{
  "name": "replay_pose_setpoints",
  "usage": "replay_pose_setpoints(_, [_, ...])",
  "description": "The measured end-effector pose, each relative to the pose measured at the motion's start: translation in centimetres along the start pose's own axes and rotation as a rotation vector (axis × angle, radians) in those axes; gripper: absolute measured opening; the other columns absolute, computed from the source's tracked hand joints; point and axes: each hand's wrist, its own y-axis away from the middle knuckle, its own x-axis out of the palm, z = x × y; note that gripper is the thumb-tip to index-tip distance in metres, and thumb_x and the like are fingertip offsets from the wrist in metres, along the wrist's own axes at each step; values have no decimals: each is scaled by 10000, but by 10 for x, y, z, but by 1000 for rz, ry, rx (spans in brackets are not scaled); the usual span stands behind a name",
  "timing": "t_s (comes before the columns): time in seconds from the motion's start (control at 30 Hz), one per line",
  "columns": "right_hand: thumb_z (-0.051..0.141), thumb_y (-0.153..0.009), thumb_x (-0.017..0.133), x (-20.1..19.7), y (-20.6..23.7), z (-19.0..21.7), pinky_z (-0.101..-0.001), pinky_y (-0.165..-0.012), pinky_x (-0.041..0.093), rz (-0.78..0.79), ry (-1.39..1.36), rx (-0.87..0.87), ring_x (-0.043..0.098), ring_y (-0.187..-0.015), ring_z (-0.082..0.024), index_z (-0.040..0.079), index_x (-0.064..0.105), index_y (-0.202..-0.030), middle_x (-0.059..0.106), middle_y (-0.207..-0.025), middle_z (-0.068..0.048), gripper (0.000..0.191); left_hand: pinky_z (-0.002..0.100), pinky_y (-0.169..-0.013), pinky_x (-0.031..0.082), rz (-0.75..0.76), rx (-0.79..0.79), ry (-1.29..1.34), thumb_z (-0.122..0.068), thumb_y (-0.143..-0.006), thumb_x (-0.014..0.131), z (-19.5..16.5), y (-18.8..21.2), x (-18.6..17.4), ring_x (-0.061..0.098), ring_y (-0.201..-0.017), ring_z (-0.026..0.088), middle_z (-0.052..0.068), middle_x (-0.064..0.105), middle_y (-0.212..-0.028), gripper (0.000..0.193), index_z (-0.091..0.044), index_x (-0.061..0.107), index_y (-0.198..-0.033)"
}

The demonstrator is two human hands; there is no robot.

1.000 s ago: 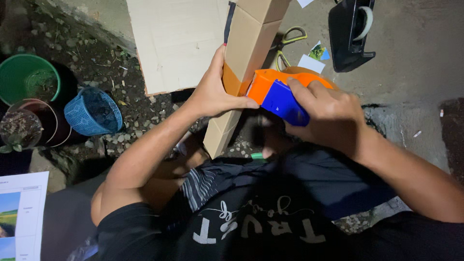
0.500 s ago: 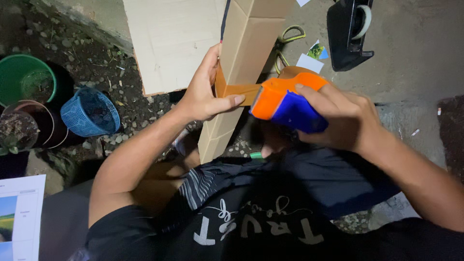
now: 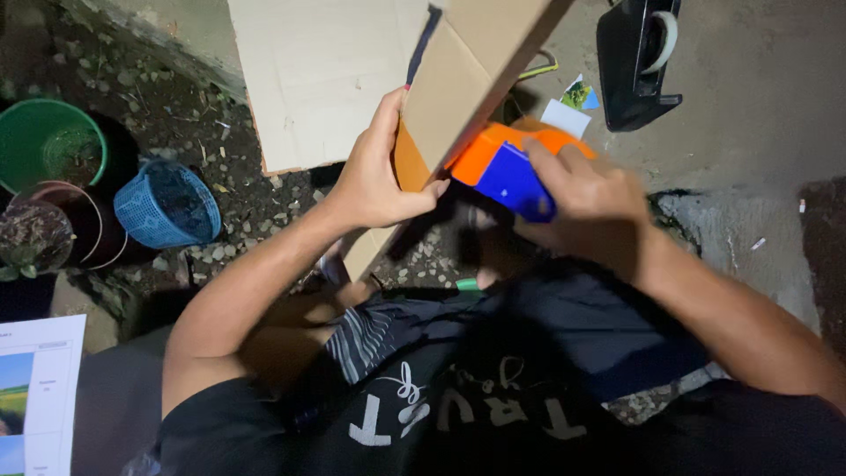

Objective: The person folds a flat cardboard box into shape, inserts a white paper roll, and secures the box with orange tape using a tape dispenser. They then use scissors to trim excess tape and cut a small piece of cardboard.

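A brown cardboard box (image 3: 476, 79) stands tilted in front of me, one flap hanging down toward my lap. My left hand (image 3: 379, 172) grips its near edge, thumb pressed on the face. My right hand (image 3: 590, 198) is closed around an orange and blue tape dispenser (image 3: 507, 167), which touches the box's right side. A strip of brown tape (image 3: 410, 163) shows on the box between the two hands.
A pale cardboard sheet (image 3: 317, 79) lies behind the box. A black desk tape dispenser (image 3: 639, 62) sits at top right on concrete. A green pot (image 3: 22, 132), a blue basket (image 3: 141, 216) and other pots stand on gravel at left. A printed paper (image 3: 35, 397) lies bottom left.
The dispenser has moved right and slightly away from my left hand along the box side. My left hand stays gripping the box edge.
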Motion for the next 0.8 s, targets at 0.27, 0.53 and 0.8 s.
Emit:
replay_pose_setpoints(0.27, [399,-760,827,73,-38,-40,-504,-694,569,227,37,258,691,-754,-427,12,687,-1031,693,-806,-232,492,452,-1280,376,62,166,24,-189,-847,808,-15,1,-18,442,-1493,289,172,439,-1552,995,-16,217,-1628])
replay_pose_setpoints(0.53, [363,-789,792,185,-96,-59,-513,-790,522,-137,135,205,637,-834,-421,-48,524,-1413,641,-991,-256,794,395,-1167,473,-121,-70,540,-244,-834,739,-10,-12,-42,566,-1308,233,131,572,-1390,862,7,366,-1569])
replay_pose_setpoints(0.8, [20,-1009,532,275,-159,-68,-473,-1082,426,-458,-151,220,509,-1199,-417,-72,486,-1415,563,-1321,-256,419,372,-1183,455,-239,-13,560,-242,-861,746,-14,-11,-20,558,-1321,207,110,558,-1397,836,-10,341,-1554])
